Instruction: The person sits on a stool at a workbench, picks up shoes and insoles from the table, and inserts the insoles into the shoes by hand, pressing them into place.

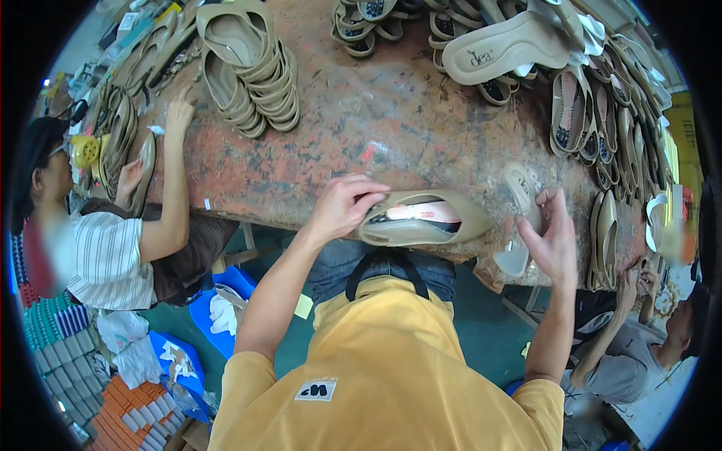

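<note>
A beige pointed flat shoe (472, 221) lies on its side at the table's front edge, its opening toward me. Its inside shows a pale footbed with small reddish marks and dark patches. My left hand (347, 204) is closed on the shoe's heel end, thumb and fingers pinching the rim. To the right lies a pale insole (519, 188) with a dark print, its wide end near the table edge. My right hand (553, 239) is beside the insole, thumb and forefinger curved and apart; whether they touch it I cannot tell.
Nested beige shoes (274, 90) stand at the back left. More shoes (575, 113) and a large insole (504, 49) crowd the right. A co-worker (113, 248) handles a shoe on the left; another person (632, 361) sits at right. Blue bins (226, 301) stand below the table.
</note>
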The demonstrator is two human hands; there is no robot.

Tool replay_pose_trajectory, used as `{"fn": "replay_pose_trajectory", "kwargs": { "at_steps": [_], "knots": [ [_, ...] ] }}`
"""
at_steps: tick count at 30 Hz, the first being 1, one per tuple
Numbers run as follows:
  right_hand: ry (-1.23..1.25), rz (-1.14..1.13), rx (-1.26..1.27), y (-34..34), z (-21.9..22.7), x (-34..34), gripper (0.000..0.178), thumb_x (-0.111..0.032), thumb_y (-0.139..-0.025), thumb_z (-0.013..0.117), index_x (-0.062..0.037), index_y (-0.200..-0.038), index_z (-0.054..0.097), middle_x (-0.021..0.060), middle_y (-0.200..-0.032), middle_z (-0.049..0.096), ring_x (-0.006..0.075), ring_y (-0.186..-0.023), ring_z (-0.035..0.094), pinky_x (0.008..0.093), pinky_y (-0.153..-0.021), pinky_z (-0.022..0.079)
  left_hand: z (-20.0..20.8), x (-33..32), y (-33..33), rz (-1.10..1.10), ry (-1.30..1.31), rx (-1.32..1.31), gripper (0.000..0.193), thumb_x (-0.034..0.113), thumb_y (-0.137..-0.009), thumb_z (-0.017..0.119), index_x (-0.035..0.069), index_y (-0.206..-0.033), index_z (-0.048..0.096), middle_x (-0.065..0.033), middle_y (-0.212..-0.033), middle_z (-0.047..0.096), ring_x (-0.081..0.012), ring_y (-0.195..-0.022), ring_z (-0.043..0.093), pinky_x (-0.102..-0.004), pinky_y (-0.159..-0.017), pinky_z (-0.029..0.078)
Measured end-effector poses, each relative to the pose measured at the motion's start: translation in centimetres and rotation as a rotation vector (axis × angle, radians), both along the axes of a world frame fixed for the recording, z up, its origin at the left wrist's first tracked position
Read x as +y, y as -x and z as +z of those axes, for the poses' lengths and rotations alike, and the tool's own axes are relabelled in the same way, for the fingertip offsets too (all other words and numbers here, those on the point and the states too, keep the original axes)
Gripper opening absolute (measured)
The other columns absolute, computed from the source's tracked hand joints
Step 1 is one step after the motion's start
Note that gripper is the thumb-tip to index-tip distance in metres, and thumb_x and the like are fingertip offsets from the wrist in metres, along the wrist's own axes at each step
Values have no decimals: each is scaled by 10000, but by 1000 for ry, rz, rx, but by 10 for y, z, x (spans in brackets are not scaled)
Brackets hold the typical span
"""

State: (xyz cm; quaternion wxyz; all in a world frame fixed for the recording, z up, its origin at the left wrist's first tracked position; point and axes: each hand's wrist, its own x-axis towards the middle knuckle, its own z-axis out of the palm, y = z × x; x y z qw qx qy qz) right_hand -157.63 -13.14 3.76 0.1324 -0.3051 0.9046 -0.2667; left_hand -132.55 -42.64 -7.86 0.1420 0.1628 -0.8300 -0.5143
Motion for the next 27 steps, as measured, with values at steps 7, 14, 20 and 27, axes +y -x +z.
{"fn": "replay_pose_trajectory", "kwargs": {
  "at_steps": [7, 14, 20, 27],
  "knots": [
    [14, 764, -183, -17, 6, -42, 245, -142, -841, 804, -26, -985, 644, 140, -981, 675, 355, -946, 698, 453, -812, 577, -9, 19, -38, 455, -205, -166, 228, 86, -942, 818, -14, -1145, 794, -79, -915, 727, -126, -745, 692, -292, -674, 596],
    [93, 918, 26, -61, -50, -109, 268, -84, -882, 770, -90, -1149, 784, 131, -1165, 763, 381, -1072, 716, 471, -921, 590, 1, 59, -48, 473, -562, -90, 333, 11, -1035, 665, -70, -1357, 686, -104, -1080, 687, -174, -866, 771, -281, -791, 661],
    [142, 914, -23, -76, -64, -119, 372, -68, -879, 760, -120, -1246, 791, 125, -1135, 760, 362, -1064, 710, 477, -920, 587, 0, 57, -48, 475, -554, -130, 359, 10, -1023, 660, -54, -1376, 681, -125, -1109, 652, -201, -898, 779, -307, -802, 668],
    [112, 920, 229, -88, -73, -115, 384, -128, -878, 762, -142, -1262, 779, 66, -1150, 700, 291, -1073, 672, 445, -924, 552, 3, 61, -38, 544, -513, -226, 316, 77, -922, 753, -47, -1212, 721, -71, -879, 695, -147, -736, 726, -294, -701, 603]
  ]
}}
